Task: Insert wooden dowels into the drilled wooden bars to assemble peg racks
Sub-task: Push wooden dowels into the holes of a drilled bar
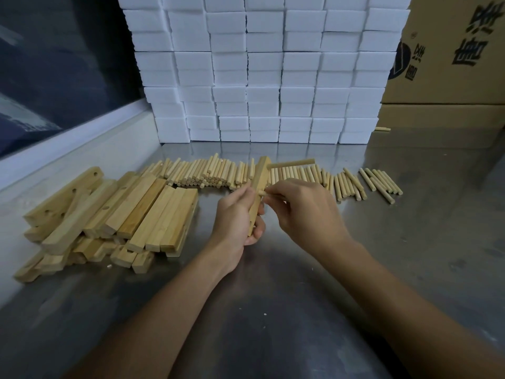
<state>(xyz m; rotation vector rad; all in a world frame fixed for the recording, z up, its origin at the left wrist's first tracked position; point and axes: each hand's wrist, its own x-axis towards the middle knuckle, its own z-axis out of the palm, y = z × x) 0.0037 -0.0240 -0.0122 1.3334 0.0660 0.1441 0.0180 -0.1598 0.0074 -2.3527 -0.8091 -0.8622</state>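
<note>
My left hand (237, 214) grips a drilled wooden bar (259, 184) that stands nearly upright above the steel table. One dowel (291, 163) sticks out to the right from a hole near the bar's top. My right hand (303, 207) pinches a second dowel (262, 192), whose tip meets the bar's right side at mid height; my fingers hide most of it. A long row of loose dowels (218, 173) lies behind my hands. A pile of drilled bars (109, 214) sits at the left.
A wall of white foam blocks (262, 69) stands at the back of the steel table (273, 310). Cardboard boxes (451, 56) stand at the back right. A dark window with a white sill (68, 138) runs along the left. More loose dowels (382, 181) lie right of my hands.
</note>
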